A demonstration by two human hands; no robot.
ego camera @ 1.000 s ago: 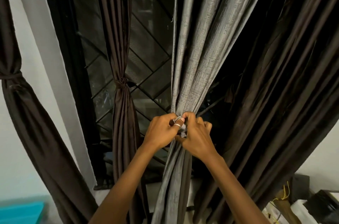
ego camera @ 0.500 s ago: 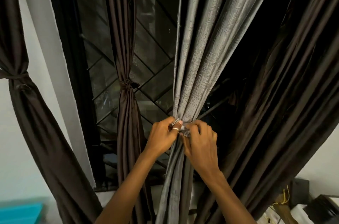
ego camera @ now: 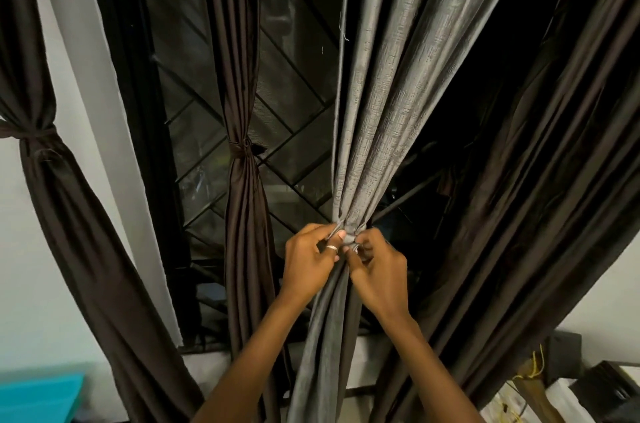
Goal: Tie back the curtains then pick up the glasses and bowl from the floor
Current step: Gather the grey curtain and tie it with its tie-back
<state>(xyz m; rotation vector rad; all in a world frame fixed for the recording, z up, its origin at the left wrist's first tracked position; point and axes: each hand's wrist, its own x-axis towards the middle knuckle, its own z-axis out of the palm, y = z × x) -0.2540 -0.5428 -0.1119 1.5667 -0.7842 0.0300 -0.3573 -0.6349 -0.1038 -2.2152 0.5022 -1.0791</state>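
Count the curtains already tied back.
2. One dark brown curtain is tied at the far left against the wall; a second brown curtain is tied before the window. The grey curtain is being tied now. Others may lie out of frame.

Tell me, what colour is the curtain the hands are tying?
Grey curtain, seen in the head view.

A pale ledge [ego camera: 349, 358] runs under the window behind the curtains, and a turquoise surface [ego camera: 38, 396] shows at the lower left corner, both bare where visible.
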